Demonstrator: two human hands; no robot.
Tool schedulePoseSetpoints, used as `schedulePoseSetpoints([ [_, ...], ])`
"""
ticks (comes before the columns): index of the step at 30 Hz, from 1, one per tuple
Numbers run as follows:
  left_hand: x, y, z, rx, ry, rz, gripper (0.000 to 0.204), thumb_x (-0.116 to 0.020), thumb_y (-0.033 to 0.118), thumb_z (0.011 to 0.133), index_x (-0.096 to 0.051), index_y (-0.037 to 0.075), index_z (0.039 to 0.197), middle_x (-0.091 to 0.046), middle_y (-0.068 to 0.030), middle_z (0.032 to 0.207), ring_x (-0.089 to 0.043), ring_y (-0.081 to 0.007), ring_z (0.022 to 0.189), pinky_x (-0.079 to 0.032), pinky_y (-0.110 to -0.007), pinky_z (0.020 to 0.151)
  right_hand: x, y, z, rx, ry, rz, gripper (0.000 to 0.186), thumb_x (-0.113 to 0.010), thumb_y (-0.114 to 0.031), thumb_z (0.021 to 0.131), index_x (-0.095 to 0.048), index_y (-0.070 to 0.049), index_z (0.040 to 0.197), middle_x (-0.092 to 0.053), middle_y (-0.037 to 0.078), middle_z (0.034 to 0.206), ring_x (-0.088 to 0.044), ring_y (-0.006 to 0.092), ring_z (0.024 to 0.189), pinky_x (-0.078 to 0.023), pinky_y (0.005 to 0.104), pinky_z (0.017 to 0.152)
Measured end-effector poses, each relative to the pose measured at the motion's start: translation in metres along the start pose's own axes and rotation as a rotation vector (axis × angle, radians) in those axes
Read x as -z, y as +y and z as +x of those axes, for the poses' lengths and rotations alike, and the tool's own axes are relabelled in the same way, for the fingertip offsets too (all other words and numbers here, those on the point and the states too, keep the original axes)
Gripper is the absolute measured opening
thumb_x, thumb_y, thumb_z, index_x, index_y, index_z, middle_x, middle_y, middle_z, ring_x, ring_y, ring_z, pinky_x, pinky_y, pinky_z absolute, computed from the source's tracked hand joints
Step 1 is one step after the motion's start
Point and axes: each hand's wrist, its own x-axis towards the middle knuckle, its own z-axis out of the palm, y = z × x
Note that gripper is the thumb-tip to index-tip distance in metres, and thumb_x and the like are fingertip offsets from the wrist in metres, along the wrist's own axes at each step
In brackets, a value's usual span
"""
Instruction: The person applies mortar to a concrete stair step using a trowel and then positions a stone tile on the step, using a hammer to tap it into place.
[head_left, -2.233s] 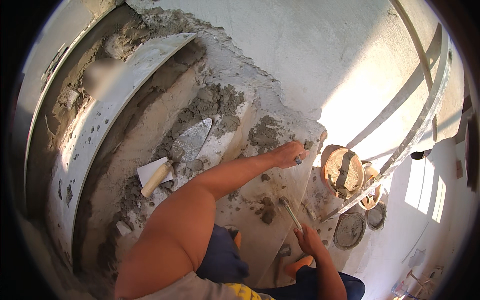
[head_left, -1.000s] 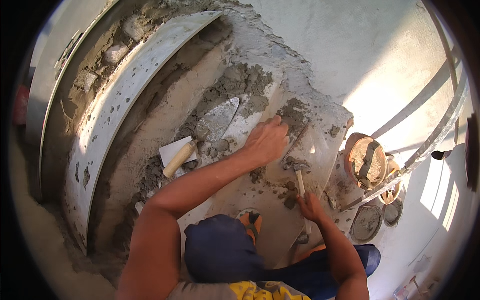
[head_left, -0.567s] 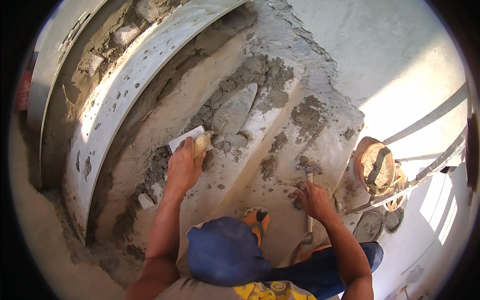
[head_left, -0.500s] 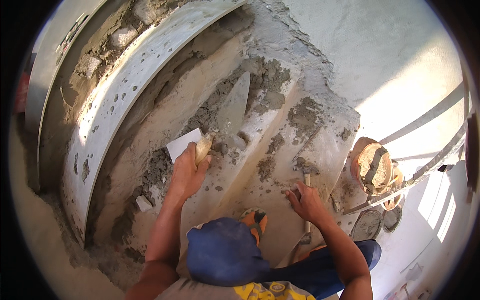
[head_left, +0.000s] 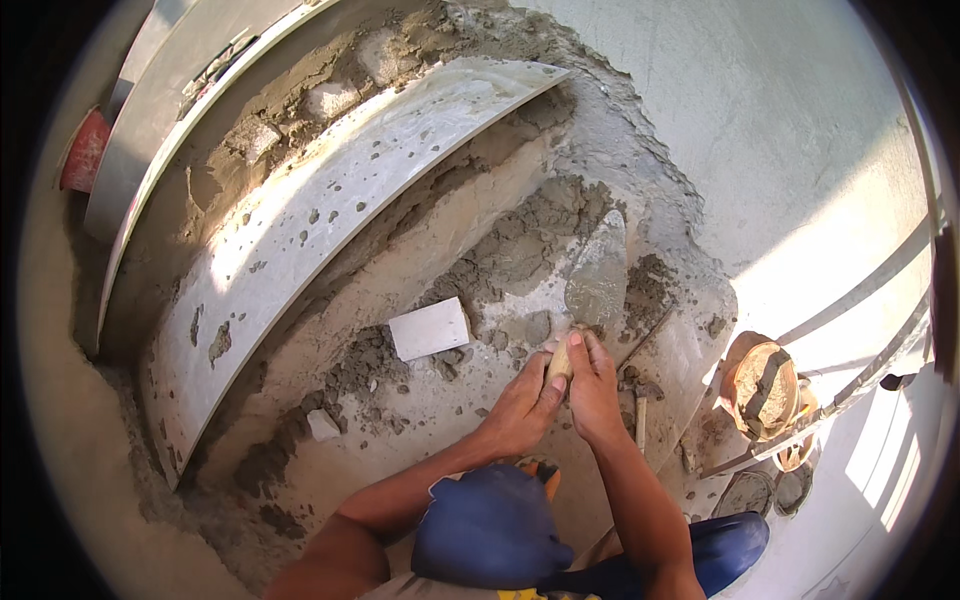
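Both hands are together on the pale wooden handle of a trowel (head_left: 597, 280) with a grey pointed blade. My left hand (head_left: 522, 404) wraps the handle from the left. My right hand (head_left: 592, 388) closes on it from the right, thumb along the handle. The blade points away from me, over the step at the right end of the wet mortar (head_left: 515, 240). A white block (head_left: 430, 329) lies tilted on the mortar, left of my hands. Near my right wrist is a hammer (head_left: 641, 415), its shaft partly hidden by the forearm.
A curved pale slab (head_left: 330, 215) forms the step beyond, with rough mortar behind it. A small white chunk (head_left: 323, 425) lies at the left. On the right stand a mortar-smeared bucket (head_left: 745, 385) and a metal rail (head_left: 850, 400). A red container (head_left: 86, 150) is far left.
The trowel has moved right, away from beside the white block, in my left hand. My right hand has left the hammer and joined it on the handle. The whole view has shifted.
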Motion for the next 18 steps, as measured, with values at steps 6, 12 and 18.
schedulePoseSetpoints([
  [6,0.033,0.019,-0.017,0.017,-0.136,-0.024,0.035,-0.055,0.022,0.108,-0.070,-0.003,0.089,-0.069,-0.0189,0.093,-0.066,-0.0322,0.082,-0.051,-0.042,0.077,0.016,-0.007,-0.008,0.017,0.274,0.081,0.036,-0.047,-0.044,0.112,-0.052,-0.008,0.111,-0.058,0.005,0.088,-0.057,0.0147,0.054,-0.051,0.0340,0.045],
  [12,0.076,0.100,-0.025,-0.440,-0.375,-0.394,0.033,-0.059,0.014,0.105,-0.068,-0.001,0.077,-0.063,-0.0103,0.075,-0.060,-0.0235,0.067,-0.050,-0.036,0.068,0.008,-0.010,-0.009,-0.143,0.288,0.056,0.040,-0.047,-0.047,0.112,-0.052,-0.007,0.112,-0.057,0.006,0.087,-0.057,0.0149,0.056,-0.050,0.0332,0.046],
  [18,0.049,0.192,-0.042,-0.866,-0.975,0.065,0.031,-0.068,0.016,0.097,-0.055,0.003,0.073,-0.062,-0.0104,0.087,-0.062,-0.0276,0.086,-0.051,-0.038,0.075,-0.002,-0.016,-0.012,-0.194,0.247,0.144,0.039,-0.046,-0.043,0.112,-0.054,-0.005,0.111,-0.056,0.007,0.085,-0.056,0.0162,0.054,-0.050,0.0340,0.045],
])
